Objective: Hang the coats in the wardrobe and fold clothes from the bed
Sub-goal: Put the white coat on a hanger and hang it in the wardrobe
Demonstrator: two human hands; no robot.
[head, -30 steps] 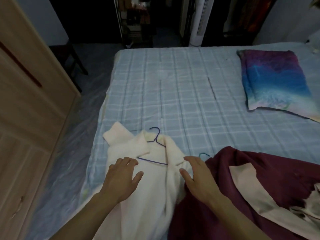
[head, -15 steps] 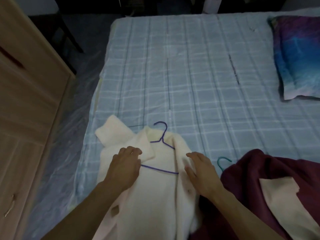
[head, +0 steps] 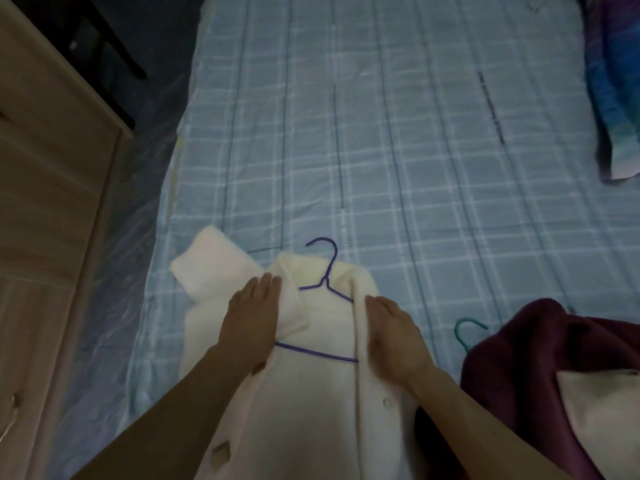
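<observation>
At the far left we see the pale wooden wardrobe (head: 52, 237), its front closed, with the dark legs of a chair (head: 114, 53) behind its top corner. Between the wardrobe and the bed lies a strip of floor (head: 135, 258) under crinkled clear sheeting.

On the near left part of the bed lies the cream coat (head: 311, 410), front up and open, one sleeve (head: 211, 268) folded out toward the bed edge. The left hand (head: 252, 323) rests flat on the coat's left lapel, its fingers straight and held together. A purple wire hanger (head: 327, 282) sits inside the coat: its hook pokes out past the collar onto the sheet, and its lower bar crosses the open front between the two hands. The right hand (head: 391, 337) lies on the right front panel, just beside its edge, fingers stretched out and close together, gripping nothing. A button (head: 388, 402) shows below that wrist.

Right of the coat we find a teal hanger (head: 465, 332), its hook on the sheet and the rest hidden under a maroon coat (head: 526, 368) heaped at the lower right, with a beige panel (head: 602, 420) showing on it. At the upper right edge lies a blue and purple pillow (head: 613, 98).

The bed (head: 398, 150) wears a light blue checked sheet with thin dark stripes. The room is dim.
</observation>
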